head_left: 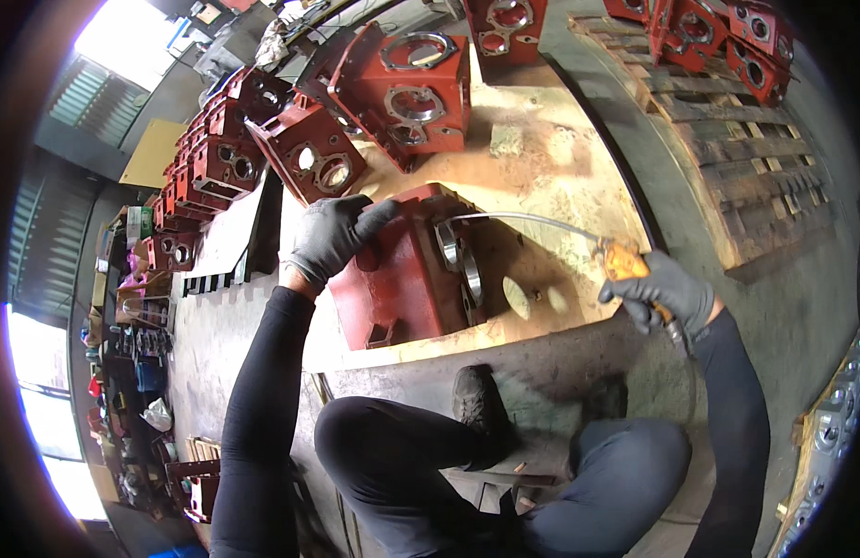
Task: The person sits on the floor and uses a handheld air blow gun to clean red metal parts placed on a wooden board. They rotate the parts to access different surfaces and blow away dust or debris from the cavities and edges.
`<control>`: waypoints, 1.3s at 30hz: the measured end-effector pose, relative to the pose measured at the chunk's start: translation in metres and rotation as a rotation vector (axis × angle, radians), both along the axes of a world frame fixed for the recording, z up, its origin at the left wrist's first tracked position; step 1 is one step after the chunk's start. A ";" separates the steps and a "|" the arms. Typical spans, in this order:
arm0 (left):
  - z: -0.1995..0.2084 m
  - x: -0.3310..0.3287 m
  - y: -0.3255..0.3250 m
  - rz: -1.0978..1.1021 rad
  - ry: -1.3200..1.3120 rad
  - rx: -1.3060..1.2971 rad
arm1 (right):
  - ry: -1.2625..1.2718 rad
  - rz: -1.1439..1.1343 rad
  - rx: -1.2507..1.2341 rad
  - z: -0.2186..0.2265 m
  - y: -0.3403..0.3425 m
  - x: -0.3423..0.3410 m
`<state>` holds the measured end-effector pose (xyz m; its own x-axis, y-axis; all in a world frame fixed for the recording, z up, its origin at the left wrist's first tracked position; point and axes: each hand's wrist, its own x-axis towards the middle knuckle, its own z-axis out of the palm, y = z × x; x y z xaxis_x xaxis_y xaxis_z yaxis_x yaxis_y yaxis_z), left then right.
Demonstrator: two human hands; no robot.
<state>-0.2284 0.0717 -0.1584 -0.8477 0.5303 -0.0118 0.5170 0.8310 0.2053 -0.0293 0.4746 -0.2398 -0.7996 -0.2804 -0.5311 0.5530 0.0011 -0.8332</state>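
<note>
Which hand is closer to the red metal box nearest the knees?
Left. The left hand rests on the red metal box; the right hand is off to its right, holding an orange tool.

Head-height fisheye view, steeply downward

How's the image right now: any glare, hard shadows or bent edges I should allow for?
Head view: windows at the left glare out to white; head view: a dark shadow broken by bright patches falls on the wooden board, right of the red housing; head view: fisheye curvature bows the board's front edge, and the corners go black.
</note>
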 end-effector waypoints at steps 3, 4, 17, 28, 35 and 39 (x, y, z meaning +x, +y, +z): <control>-0.004 -0.002 -0.002 -0.029 0.068 0.018 | 0.007 0.001 -0.030 -0.010 -0.008 0.001; -0.005 0.000 -0.002 -0.006 0.040 0.056 | -0.001 0.008 0.016 -0.015 -0.013 0.006; 0.000 0.002 0.011 0.003 0.018 0.015 | -0.055 -0.166 -0.074 -0.072 -0.009 0.019; -0.004 0.001 0.000 -0.015 0.075 0.036 | 0.011 -0.087 -0.143 -0.084 -0.015 0.012; -0.004 -0.001 -0.003 0.007 0.032 0.037 | -0.042 -0.041 -0.136 -0.067 -0.001 -0.010; 0.000 0.000 -0.001 0.032 -0.002 0.021 | -0.036 -0.053 -0.105 -0.068 -0.012 -0.009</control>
